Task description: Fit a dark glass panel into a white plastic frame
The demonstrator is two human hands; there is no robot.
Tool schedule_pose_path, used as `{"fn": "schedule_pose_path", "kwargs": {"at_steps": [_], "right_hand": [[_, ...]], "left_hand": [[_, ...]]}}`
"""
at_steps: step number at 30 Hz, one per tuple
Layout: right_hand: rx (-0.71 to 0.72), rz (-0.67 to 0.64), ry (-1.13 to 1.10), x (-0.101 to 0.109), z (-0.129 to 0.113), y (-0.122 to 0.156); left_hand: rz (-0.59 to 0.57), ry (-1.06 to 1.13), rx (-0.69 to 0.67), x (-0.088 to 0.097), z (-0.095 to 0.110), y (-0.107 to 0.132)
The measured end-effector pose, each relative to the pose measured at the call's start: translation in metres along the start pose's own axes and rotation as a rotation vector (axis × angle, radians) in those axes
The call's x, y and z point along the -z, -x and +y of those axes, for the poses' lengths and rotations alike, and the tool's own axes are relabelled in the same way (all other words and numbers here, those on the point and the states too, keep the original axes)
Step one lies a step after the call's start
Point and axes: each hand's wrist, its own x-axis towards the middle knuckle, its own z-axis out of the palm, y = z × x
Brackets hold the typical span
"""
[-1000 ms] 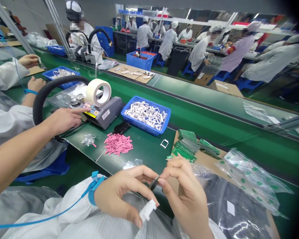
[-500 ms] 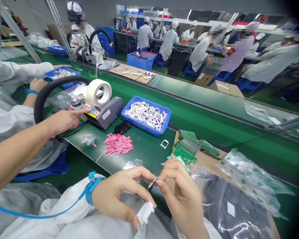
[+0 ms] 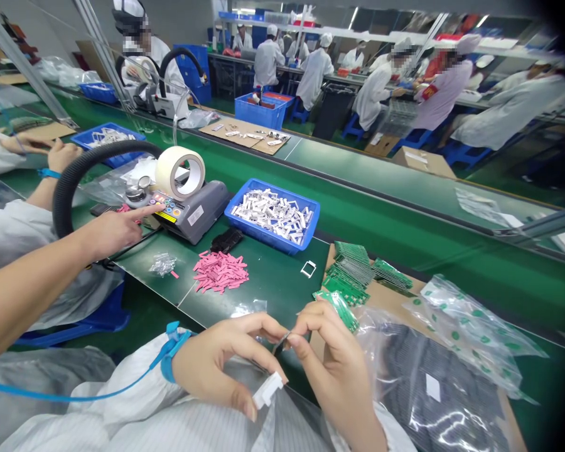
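Observation:
My left hand [image 3: 226, 355], with a blue wrist strap [image 3: 173, 355], grips a small white plastic part [image 3: 268, 390] between thumb and fingers. Its index fingertip meets my right hand [image 3: 341, 370] at a thin dark strip [image 3: 281, 343], which the right thumb and index finger pinch. What the strip is cannot be made out. Beyond my hands lie a pile of pink strips [image 3: 221, 273], a single white frame [image 3: 308, 269] and green circuit boards [image 3: 348, 279] on cardboard. A blue tray [image 3: 314, 227] of white plastic frames stands farther back.
Another person's hand [image 3: 117, 233] points a finger at the panel of a grey machine [image 3: 198, 216] with a black hose [image 3: 61, 188]; a tape roll [image 3: 164, 172] rests on top. Bagged dark sheets [image 3: 405, 376] lie at right. A co-worker's hands [image 3: 63, 154] are at far left.
The camera view has shifted slightly. Both my hands keep their grips while the white part tilts a little. At far left, the co-worker's outstretched hand has drawn back from the blue tray.

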Motion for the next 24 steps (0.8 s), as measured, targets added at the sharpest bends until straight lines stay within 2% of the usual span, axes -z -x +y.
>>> {"fn": "schedule_pose_path", "kwargs": {"at_steps": [15, 24], "right_hand": [[0.005, 0.045, 0.047, -0.008, 0.007, 0.006], [0.023, -0.027, 0.042, -0.012, 0.011, 0.004]], "left_hand": [[0.019, -0.008, 0.007, -0.001, -0.008, 0.004], [0.024, 0.063, 0.087, -0.003, -0.015, 0.007]]}}
